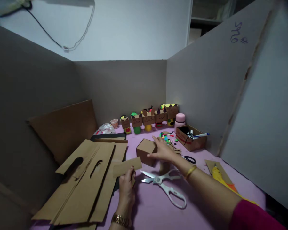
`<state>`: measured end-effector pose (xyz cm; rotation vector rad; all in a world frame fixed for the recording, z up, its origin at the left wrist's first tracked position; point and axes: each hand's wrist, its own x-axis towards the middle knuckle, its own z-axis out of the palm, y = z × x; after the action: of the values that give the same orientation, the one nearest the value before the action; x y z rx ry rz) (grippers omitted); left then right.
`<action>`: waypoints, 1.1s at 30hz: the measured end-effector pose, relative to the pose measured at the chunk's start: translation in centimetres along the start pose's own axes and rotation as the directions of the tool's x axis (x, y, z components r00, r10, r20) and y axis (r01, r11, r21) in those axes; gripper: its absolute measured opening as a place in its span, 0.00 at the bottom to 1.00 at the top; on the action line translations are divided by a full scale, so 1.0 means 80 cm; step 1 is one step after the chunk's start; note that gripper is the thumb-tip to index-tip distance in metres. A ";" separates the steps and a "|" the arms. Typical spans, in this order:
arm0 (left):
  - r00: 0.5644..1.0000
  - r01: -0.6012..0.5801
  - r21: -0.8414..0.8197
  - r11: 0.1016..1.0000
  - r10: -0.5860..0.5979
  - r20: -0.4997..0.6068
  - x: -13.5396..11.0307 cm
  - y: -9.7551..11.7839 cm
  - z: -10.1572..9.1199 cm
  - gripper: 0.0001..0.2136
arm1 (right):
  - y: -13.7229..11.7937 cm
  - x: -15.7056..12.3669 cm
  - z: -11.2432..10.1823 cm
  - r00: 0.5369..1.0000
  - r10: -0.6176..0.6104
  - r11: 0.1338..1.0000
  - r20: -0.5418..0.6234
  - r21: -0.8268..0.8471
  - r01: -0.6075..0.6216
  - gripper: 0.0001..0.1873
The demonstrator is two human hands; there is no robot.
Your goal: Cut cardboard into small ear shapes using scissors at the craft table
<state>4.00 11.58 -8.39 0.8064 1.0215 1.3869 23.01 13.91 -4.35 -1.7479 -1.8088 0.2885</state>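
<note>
My left hand (126,184) pinches a small rectangular piece of cardboard (127,166) between thumb and fingers. Over the right side of a brown cardboard box (145,148) is my right hand (162,150), its thumb and forefinger spread apart; whether it touches the box I cannot tell. White-handled scissors (159,180) lie with blades parted on the purple tabletop, between my hands and nearer to me than the box. A small brown piece (164,167) is partly visible beneath my right wrist.
Large cardboard sheets (86,185) cover the left side. Several cardboard-faced figures (148,118) line the back, near a pink bottle (180,119). An open box (191,142) holds pens. Black-handled scissors (190,159), coloured scraps (167,137) and a yellow item (218,175) lie rightward. Grey panels (120,83) enclose the table.
</note>
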 end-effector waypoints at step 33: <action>0.993 0.000 0.161 0.987 -0.019 0.113 -0.055 -0.042 0.023 0.19 | 0.011 -0.124 0.049 0.936 0.274 0.022 0.220 0.972 -0.235 0.21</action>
<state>7.34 7.24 -10.32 0.9877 1.0565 1.2467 21.12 5.47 -10.62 -0.8867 -0.6629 1.3229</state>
